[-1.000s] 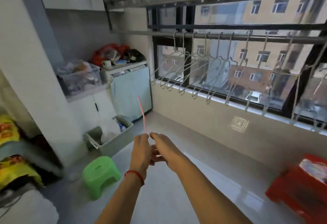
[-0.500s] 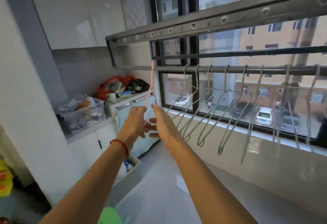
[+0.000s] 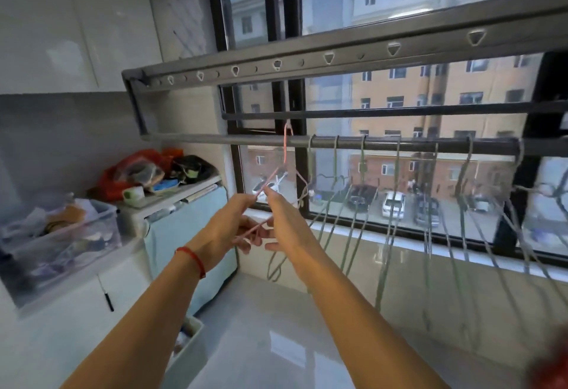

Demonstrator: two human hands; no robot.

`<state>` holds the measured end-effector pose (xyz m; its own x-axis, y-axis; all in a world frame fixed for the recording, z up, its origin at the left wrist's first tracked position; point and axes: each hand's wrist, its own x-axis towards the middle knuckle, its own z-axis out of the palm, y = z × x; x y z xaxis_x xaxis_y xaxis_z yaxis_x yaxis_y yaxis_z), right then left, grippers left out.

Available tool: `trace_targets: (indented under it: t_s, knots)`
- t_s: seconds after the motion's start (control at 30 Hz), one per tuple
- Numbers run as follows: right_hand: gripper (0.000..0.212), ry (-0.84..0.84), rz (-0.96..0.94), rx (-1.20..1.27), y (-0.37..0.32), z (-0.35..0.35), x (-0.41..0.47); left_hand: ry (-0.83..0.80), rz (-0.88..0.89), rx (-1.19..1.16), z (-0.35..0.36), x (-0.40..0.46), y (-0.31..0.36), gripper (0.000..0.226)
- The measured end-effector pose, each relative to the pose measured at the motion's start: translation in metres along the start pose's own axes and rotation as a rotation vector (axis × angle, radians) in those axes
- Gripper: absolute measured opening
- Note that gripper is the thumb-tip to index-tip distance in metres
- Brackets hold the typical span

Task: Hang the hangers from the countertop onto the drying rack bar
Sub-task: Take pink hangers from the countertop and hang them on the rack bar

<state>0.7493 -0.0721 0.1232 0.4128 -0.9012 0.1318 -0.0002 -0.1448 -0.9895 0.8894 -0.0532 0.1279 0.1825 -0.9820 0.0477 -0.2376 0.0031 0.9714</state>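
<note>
A thin pink wire hanger is raised to the drying rack bar, its hook at the bar's top just left of the hung hangers. My left hand and my right hand both grip the pink hanger's lower wires, side by side below the bar. Several grey-green wire hangers hang in a row along the bar to the right. I cannot tell if the pink hook rests fully on the bar.
A perforated upper rack rail runs above the bar, before a dark-framed window. At left stand a clear storage bin, a pale blue covered appliance topped with clutter, and white cabinets. Glossy countertop lies below.
Both hands lifted the pink hanger from low over the countertop up to the rack bar. Its hook now sits at the bar, and the view tilted upward.
</note>
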Motion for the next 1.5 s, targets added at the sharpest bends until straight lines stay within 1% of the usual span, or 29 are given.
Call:
trace_targets:
  t_s: [0.07,0.13,0.2,0.27,0.4,0.43,0.5,0.53,0.6,0.63,0.7,0.77,0.8,0.83,0.87,0.9,0.93,1.0,1.03,1.1,1.17,1.23,1.3,1.37,1.5]
  knots:
    - [0.03,0.031,0.026,-0.036,0.004,0.005,0.004,-0.059,0.016,0.028,-0.005,0.007,-0.009,0.044]
    - [0.028,0.072,0.061,-0.051,0.01,0.01,0.008,-0.112,0.034,0.007,-0.005,0.011,-0.017,0.04]
    - [0.028,0.108,0.076,-0.061,0.013,0.014,0.009,-0.154,0.042,-0.021,-0.006,0.01,-0.025,0.034]
    - [0.03,0.137,0.089,-0.067,0.018,0.017,0.01,-0.196,0.031,-0.04,-0.009,0.012,-0.033,0.035]
    - [0.043,0.18,0.114,-0.103,0.018,0.021,0.004,-0.233,0.007,-0.038,-0.01,0.012,-0.035,0.038]
    - [0.039,0.189,0.108,-0.121,0.017,0.021,0.001,-0.244,-0.008,-0.038,-0.01,0.013,-0.035,0.038]
    - [0.024,0.186,0.066,-0.153,0.018,0.018,-0.005,-0.265,-0.056,-0.043,-0.01,0.012,-0.032,0.041]
    - [0.026,0.191,0.035,-0.166,0.02,0.017,-0.01,-0.265,-0.071,-0.013,-0.011,0.012,-0.033,0.043]
    - [0.036,0.209,-0.02,-0.195,0.026,0.013,-0.018,-0.198,-0.059,0.122,-0.011,0.011,-0.035,0.042]
    - [0.04,0.221,-0.056,-0.211,0.028,0.012,-0.024,-0.126,-0.01,0.222,-0.012,0.009,-0.037,0.041]
    - [0.039,0.239,-0.107,-0.213,0.03,0.006,-0.037,0.066,0.131,0.471,-0.009,0.0,-0.036,0.049]
    - [0.035,0.253,-0.133,-0.195,0.03,-0.005,-0.052,0.264,0.294,0.671,0.0,-0.017,-0.027,0.065]
    - [0.034,0.263,-0.144,-0.184,0.03,-0.012,-0.061,0.33,0.386,0.699,0.009,-0.03,-0.019,0.067]
    - [0.034,0.28,-0.154,-0.171,0.028,-0.019,-0.07,0.375,0.495,0.666,0.022,-0.043,-0.011,0.063]
    - [0.035,0.306,-0.172,-0.161,0.026,-0.028,-0.081,0.384,0.579,0.602,0.038,-0.057,-0.002,0.056]
    - [0.037,0.335,-0.191,-0.147,0.024,-0.04,-0.093,0.348,0.637,0.494,0.059,-0.071,0.007,0.048]
    - [0.035,0.366,-0.21,-0.14,0.023,-0.055,-0.109,0.282,0.659,0.361,0.084,-0.086,0.016,0.037]
    - [0.025,0.435,-0.257,-0.115,0.02,-0.093,-0.146,0.1,0.643,0.079,0.145,-0.114,0.032,0.02]
    - [0.022,0.482,-0.283,-0.101,0.019,-0.118,-0.169,0.016,0.618,-0.033,0.179,-0.128,0.039,0.015]
    - [0.021,0.609,-0.306,-0.059,0.019,-0.173,-0.219,-0.098,0.582,-0.17,0.253,-0.158,0.049,0.018]
    - [0.024,0.728,-0.28,-0.016,0.022,-0.228,-0.272,-0.188,0.559,-0.281,0.328,-0.19,0.056,0.02]
    - [0.027,0.835,-0.239,-0.048,0.03,-0.279,-0.326,-0.299,0.534,-0.349,0.403,-0.225,0.059,0.021]
    - [0.026,0.951,-0.182,-0.089,0.04,-0.325,-0.38,-0.411,0.508,-0.369,0.472,-0.256,0.061,0.021]
    - [0.026,1.08,-0.099,-0.086,0.049,-0.372,-0.434,-0.525,0.447,-0.378,0.535,-0.283,0.061,0.021]
    - [0.02,1.386,0.057,-0.049,0.077,-0.458,-0.527,-0.726,0.31,-0.279,0.655,-0.324,0.052,0.022]
